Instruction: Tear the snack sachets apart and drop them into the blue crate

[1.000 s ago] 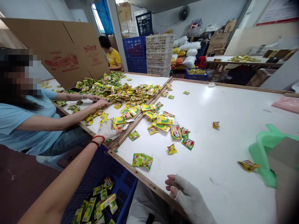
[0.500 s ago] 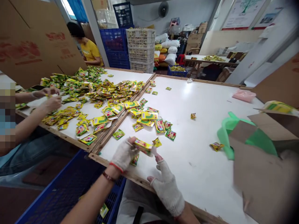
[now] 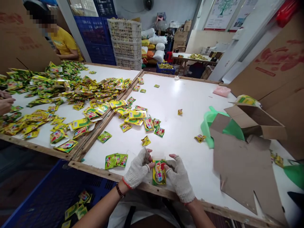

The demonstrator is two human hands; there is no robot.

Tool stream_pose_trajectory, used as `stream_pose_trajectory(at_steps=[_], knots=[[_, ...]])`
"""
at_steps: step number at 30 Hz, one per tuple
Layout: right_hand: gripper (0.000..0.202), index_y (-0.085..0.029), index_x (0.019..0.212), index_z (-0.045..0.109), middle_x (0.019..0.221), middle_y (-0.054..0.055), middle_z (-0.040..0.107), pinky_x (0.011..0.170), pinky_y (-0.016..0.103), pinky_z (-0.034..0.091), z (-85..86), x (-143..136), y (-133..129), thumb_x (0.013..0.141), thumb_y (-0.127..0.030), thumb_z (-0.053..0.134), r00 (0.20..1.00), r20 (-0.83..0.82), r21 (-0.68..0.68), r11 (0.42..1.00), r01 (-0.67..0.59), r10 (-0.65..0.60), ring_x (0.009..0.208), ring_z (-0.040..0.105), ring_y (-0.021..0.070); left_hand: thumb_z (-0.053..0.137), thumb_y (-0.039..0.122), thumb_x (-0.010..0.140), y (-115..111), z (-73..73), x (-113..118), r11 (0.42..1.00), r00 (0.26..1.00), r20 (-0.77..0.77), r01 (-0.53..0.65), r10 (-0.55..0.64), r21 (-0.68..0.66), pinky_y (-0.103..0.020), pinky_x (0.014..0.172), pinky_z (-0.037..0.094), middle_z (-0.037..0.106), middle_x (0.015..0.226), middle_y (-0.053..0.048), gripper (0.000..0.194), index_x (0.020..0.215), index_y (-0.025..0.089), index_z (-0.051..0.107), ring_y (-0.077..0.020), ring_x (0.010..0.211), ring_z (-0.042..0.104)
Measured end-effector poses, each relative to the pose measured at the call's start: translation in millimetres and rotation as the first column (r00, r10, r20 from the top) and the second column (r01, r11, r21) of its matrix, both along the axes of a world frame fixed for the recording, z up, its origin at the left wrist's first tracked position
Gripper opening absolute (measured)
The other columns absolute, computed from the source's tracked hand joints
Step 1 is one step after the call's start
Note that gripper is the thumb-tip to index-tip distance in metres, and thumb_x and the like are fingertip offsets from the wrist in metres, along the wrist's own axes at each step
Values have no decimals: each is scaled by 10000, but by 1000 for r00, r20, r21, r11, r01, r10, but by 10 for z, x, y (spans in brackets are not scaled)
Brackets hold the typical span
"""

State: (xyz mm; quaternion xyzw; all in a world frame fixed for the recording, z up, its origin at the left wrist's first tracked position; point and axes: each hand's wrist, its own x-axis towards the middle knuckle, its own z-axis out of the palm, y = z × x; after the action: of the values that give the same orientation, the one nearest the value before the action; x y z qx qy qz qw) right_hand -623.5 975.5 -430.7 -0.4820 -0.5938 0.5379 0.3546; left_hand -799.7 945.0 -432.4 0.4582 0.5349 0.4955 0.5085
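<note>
Looks light, fairly stiff and easy to dent: a small flat yellow-and-green printed cardboard carton (image 3: 158,174), at the near edge of the white wood-rimmed table (image 3: 166,99), between left hand (image 3: 137,171) and right hand (image 3: 180,180), both in off-white fingerless knitted gloves. Grip closed lightly on the carton from both sides, thumbs at its side edges. Best taken by those narrow edges, without squeezing the broad face; probably a little slippery where glossy. Counted: one carton in hand; three twisted golden foil packets (image 3: 146,141), scattered from the centre towards the right; one flat green packet (image 3: 104,136), alone on the left; two or three overlapping green sachets (image 3: 116,160), near left; four small printed packets (image 3: 141,80), far side; one pink plastic bundle (image 3: 221,91), far right; one pale-green plastic basin (image 3: 206,126) and one open brown cardboard box (image 3: 273,132), right. Too many to count in the far-left heap of yellow-green packets (image 3: 71,85).
</note>
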Motion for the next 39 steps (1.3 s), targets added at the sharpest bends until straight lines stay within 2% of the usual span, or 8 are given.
stream_pose_trajectory(at_steps=[5, 11, 16, 20, 22, 27, 31, 39], knots=[[274, -172, 1012, 561, 1001, 87, 651, 837, 354, 496, -40, 22, 16, 786, -325, 535, 997, 67, 44, 999, -27, 24, 919, 604, 215, 614, 276, 749, 30, 55, -60, 999, 983, -177, 42, -42, -2, -306, 827, 465, 590, 976, -67, 296, 1016, 149, 613, -181, 916, 555], [109, -184, 784, 557, 740, 10, 598, 652, 277, 487, 106, 68, 112, 790, -282, 509, 985, 151, 48, 994, -97, 89, 712, 565, 162, 579, 242, 772, 30, 134, 135, 996, 989, -125, 84, -84, -7, -313, 871, 453, 630, 990, -64, 206, 950, 158, 642, -188, 940, 571], [370, -183, 1121, 460, 776, 0, 612, 636, 270, 489, 140, 120, 145, 766, -260, 525, 991, 22, -49, 991, -128, 129, 726, 586, 160, 562, 182, 769, 47, 140, 162, 987, 981, 128, 152, -144, -59, -292, 757, 490, 624, 949, -42, 432, 1170, 194, 401, -155, 840, 598], [181, -172, 920, 596, 867, 40, 650, 740, 295, 480, 199, 151, 134, 778, -261, 528, 977, 145, 30, 987, -161, 155, 824, 594, 183, 564, 232, 775, 127, 291, 53, 968, 965, -84, 247, -249, -32, -241, 710, 450, 613, 831, -29, 188, 937, 137, 565, -145, 783, 565], [196, -167, 874, 634, 859, 48, 663, 733, 298, 480, 259, 154, 123, 811, -291, 495, 966, 193, 73, 979, -191, 174, 808, 597, 184, 521, 282, 807, 179, 399, 7, 957, 939, -189, 289, -286, -12, -226, 674, 423, 603, 767, -28, 194, 813, 114, 617, -139, 747, 540], [271, -164, 872, 681, 820, 44, 696, 675, 284, 490, 380, 144, 149, 827, -346, 485, 955, 224, 70, 975, -213, 193, 742, 615, 177, 567, 274, 752, 310, 567, -49, 911, 895, -172, 399, -411, -100, -203, 605, 385, 590, 687, -12, 206, 761, 93, 665, -114, 665, 495], [199, -157, 835, 694, 798, 38, 703, 673, 278, 498, 406, 148, 179, 752, -288, 569, 954, 246, 29, 982, -187, 174, 754, 627, 187, 619, 218, 681, 330, 516, -58, 920, 912, -152, 355, -380, -168, -197, 586, 384, 597, 662, -5, 162, 767, 94, 680, -110, 638, 496], [205, -185, 804, 709, 806, 33, 716, 698, 301, 521, 454, 157, 162, 761, -292, 539, 950, 248, 21, 979, -203, 192, 758, 646, 192, 533, 306, 791, 171, 503, -8, 944, 911, -251, 328, -328, -45, -210, 647, 428, 647, 761, -34, 248, 833, 115, 688, -141, 727, 551]])
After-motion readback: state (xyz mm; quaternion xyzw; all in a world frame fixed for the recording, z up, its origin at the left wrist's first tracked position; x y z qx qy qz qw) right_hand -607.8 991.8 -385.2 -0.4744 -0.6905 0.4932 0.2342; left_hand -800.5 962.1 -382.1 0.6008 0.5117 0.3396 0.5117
